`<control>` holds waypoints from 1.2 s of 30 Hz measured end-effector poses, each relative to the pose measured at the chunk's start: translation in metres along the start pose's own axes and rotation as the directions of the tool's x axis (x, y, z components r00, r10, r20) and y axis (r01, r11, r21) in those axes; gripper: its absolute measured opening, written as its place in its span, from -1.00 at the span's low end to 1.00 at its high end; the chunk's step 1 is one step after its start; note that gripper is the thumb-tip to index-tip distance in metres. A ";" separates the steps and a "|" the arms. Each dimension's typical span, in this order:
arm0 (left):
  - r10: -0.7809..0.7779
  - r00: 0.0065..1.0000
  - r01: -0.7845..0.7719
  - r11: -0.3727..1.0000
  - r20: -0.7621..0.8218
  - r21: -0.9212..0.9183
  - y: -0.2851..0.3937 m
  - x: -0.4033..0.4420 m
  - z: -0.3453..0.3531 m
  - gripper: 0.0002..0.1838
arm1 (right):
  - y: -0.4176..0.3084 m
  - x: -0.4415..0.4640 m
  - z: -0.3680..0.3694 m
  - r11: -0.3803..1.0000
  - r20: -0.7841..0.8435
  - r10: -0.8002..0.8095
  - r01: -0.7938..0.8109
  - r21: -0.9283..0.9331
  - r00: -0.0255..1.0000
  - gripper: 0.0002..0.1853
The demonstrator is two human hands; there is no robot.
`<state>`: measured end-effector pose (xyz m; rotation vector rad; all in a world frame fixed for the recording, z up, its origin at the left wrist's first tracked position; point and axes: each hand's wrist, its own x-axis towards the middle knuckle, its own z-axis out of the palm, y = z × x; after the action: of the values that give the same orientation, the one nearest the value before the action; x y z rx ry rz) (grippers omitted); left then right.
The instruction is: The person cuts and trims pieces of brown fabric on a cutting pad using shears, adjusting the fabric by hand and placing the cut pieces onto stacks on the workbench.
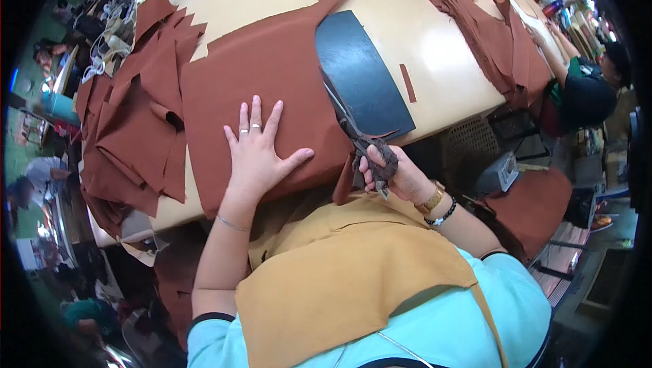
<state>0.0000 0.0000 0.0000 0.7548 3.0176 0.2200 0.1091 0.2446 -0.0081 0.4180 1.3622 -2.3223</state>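
My left hand (259,147) lies flat with spread fingers on a reddish-brown sheet of leather or fabric (272,62). In my right hand (401,176) is a pair of scissors (345,118), its handles wrapped in dark cloth. The blades point away from me along the sheet's right edge, over a dark board (363,69). A narrow strip of the sheet's material hangs beside the scissors, near the table's front edge. How far the blades are parted is hard to make out.
Cut brown pieces lie heaped on the table's left (139,130). Another stack (475,35) lies at the right, where a co-worker (587,93) reaches over the table. A small brown scrap (407,82) rests on the tabletop (428,42). Brown material (530,208) covers a seat at lower right.
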 end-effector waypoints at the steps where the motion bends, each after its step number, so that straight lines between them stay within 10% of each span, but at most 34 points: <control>1: 0.007 1.000 -0.007 1.000 -0.001 -0.005 0.000 -0.003 0.000 0.07 | -0.002 0.002 0.002 1.000 0.001 0.002 -0.002 0.005 1.000 -0.61; 36: 0.030 1.000 -0.030 1.000 -0.002 0.001 -0.025 -0.005 -0.006 0.04 | -0.003 0.001 -0.009 0.998 -0.014 0.023 -0.024 -0.049 1.000 -0.63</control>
<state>-0.0079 -0.0252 0.0025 0.8002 3.0105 0.2205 0.1067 0.2538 -0.0107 0.4324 1.4104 -2.2657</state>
